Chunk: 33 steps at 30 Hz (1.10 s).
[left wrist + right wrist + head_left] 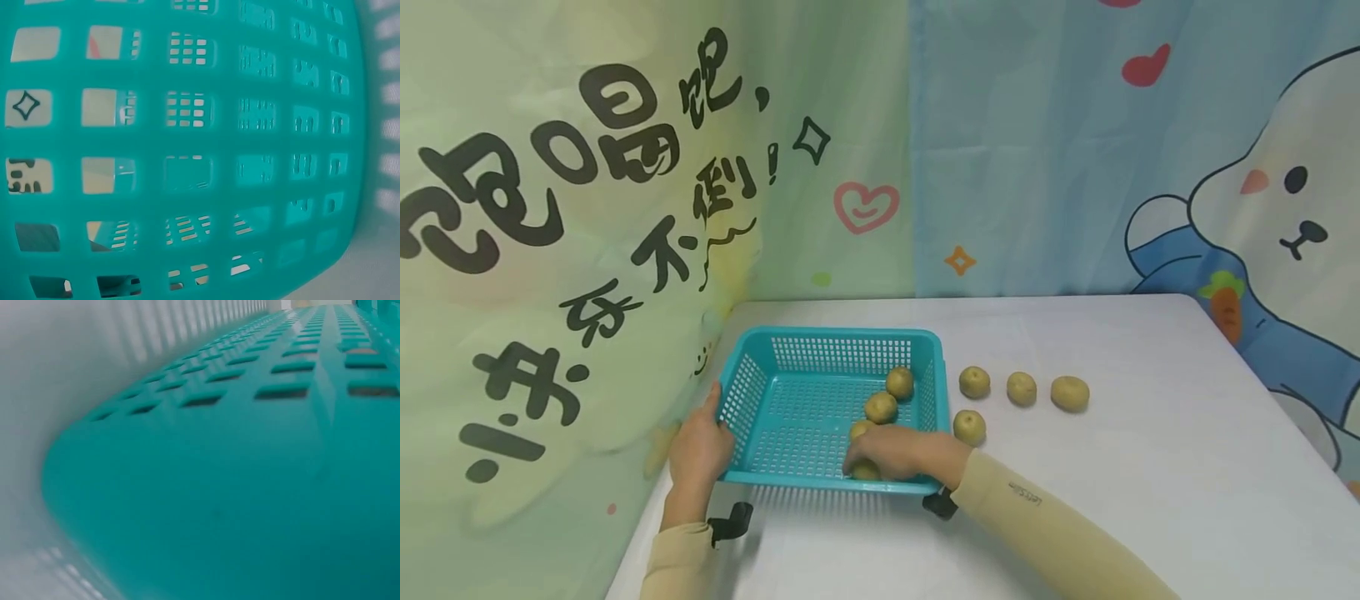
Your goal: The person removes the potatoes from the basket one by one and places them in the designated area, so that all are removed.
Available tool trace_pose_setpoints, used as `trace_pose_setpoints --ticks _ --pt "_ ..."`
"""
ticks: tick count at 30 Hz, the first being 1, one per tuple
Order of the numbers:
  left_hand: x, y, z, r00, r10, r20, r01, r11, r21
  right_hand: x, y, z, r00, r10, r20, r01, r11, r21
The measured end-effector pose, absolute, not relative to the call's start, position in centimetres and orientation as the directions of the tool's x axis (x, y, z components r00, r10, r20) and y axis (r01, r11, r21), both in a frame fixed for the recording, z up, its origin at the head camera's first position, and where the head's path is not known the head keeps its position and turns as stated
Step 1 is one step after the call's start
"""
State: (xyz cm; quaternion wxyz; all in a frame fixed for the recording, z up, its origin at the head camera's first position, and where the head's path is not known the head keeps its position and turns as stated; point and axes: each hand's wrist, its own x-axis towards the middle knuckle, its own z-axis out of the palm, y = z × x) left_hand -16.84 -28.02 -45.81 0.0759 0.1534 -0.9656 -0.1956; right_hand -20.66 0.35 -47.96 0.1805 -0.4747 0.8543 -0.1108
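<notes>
The left hand [700, 450] holds the left wall of the teal basket [820, 342] on the white desk [1150, 467], its grip wrapped on the rim. The right hand [895, 454] reaches over the near rim, grip curled round a potato [865, 471]. 3 potatoes [882, 407] lie inside; 4 more [1022, 388] rest just right of the basket.

A teal slotted basket [760, 392] sits level at lower centre of the head view. A brown potato [865, 470] lies inside against its near wall, three more behind it.
</notes>
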Motion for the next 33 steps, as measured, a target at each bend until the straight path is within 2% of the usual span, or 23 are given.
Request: trace_pose_setpoints --ticks 7,10,16,23,33 --pt "-17.0 -28.1 -46.3 -0.946 -0.315 0.076 -0.257 0.872 0.417 -20.5 1.0 -47.5 -0.493 -0.845 -0.206 -0.790 0.534 -0.301" --pt "-17.1 -28.2 -46.4 -0.947 -0.314 0.069 -0.259 0.871 0.417 -20.6 1.7 -47.0 -0.484 -0.861 -0.157 -0.799 0.508 -0.322" --pt "-17.3 -28.6 -46.2 -0.946 -0.314 0.085 -0.255 0.880 0.401 -20.5 3.8 -45.4 -0.495 -0.869 0.001 -0.758 0.431 -0.490" --pt "-17.5 -28.5 -46.1 -0.945 -0.316 0.087 -0.258 0.880 0.398 -19.8 5.8 -45.1 -0.593 -0.798 0.110 -0.605 0.351 -0.715" --pt "-17.2 -28.4 -46.1 -0.947 -0.312 0.078 -0.257 0.880 0.400 -18.2 8.0 -46.4 -0.698 -0.672 0.247 -0.493 0.200 -0.847"
